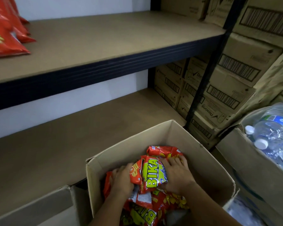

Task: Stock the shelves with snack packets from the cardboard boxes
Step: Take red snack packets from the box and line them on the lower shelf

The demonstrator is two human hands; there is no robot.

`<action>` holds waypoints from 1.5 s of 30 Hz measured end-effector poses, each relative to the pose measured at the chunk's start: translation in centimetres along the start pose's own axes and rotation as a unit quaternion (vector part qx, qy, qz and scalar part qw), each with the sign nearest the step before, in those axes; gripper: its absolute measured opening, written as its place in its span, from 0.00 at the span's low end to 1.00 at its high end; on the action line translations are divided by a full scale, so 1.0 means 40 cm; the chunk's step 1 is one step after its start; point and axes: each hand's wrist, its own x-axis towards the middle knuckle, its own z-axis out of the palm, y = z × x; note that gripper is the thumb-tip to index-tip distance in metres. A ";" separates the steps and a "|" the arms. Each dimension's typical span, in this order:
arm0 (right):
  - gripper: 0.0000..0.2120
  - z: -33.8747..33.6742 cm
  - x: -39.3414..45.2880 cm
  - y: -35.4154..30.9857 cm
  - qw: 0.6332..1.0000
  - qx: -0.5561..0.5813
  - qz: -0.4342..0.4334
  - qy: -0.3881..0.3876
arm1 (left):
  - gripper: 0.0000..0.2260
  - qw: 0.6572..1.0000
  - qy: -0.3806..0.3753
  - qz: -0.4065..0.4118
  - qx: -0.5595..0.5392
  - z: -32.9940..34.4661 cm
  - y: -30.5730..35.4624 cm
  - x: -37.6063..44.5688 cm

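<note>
An open cardboard box point(132, 149) stands in front of the shelves and holds several red and yellow snack packets point(151, 174). Both my hands are inside it. My left hand point(122, 180) grips the left side of a bunch of packets, fingers curled round them. My right hand point(176, 173) lies over the right side of the same bunch, fingers spread and wrapped on the top packet. On the upper shelf point(104, 39), several red snack bags point(5, 31) lie at the far left. The lower shelf point(72, 136) is bare board.
A second cardboard box point(44, 207) sits at the lower left. At the right, a box point(252, 160) holds plastic water bottles point(274, 132). Stacked barcode-printed cartons point(227, 82) fill the space behind the black shelf post point(207, 75).
</note>
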 end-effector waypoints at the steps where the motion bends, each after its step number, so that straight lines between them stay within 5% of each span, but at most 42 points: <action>1: 0.51 -0.005 -0.010 -0.004 1.000 0.002 0.009 -0.003 | 0.32 1.000 0.007 0.003 -0.008 -0.003 0.000 -0.009; 8: 0.50 -0.022 -0.070 -0.016 0.987 0.009 0.151 -0.045 | 0.25 0.994 0.099 -0.013 -0.040 -0.064 -0.011 -0.048; 12: 0.57 -0.021 -0.093 -0.013 0.968 -0.005 0.227 -0.104 | 0.18 0.992 0.114 -0.014 -0.047 -0.132 -0.033 -0.040; 19: 0.60 -0.031 -0.083 -0.039 0.964 -0.018 0.243 -0.105 | 0.18 0.993 0.098 0.019 -0.065 -0.189 -0.038 -0.015; 22: 0.62 -0.040 -0.069 -0.065 0.983 -0.009 0.173 -0.065 | 0.20 0.993 0.094 0.023 -0.061 -0.188 -0.048 -0.008; 27: 0.53 -0.024 -0.041 -0.147 0.989 0.051 -0.139 -0.020 | 0.25 0.995 0.066 0.034 -0.063 -0.181 -0.058 0.006; 30: 0.48 0.013 -0.030 -0.193 0.985 0.005 -0.162 -0.061 | 0.29 0.996 0.053 0.039 -0.060 -0.184 -0.066 0.005; 33: 0.31 0.028 -0.026 -0.216 0.979 -0.058 -0.181 -0.075 | 0.32 0.991 0.039 0.052 -0.118 -0.200 -0.048 -0.027; 37: 0.17 -0.010 -0.019 -0.209 0.989 0.062 -0.132 -0.016 | 0.34 0.967 0.051 0.074 -0.239 -0.229 0.010 -0.091; 41: 0.18 -0.084 -0.032 -0.186 0.963 0.247 -0.092 0.049 | 0.34 0.945 0.098 0.112 -0.291 -0.270 0.030 -0.136; 45: 0.19 -0.190 -0.065 -0.188 0.947 0.295 -0.083 0.097 | 0.39 0.934 0.155 0.127 -0.296 -0.345 0.011 -0.193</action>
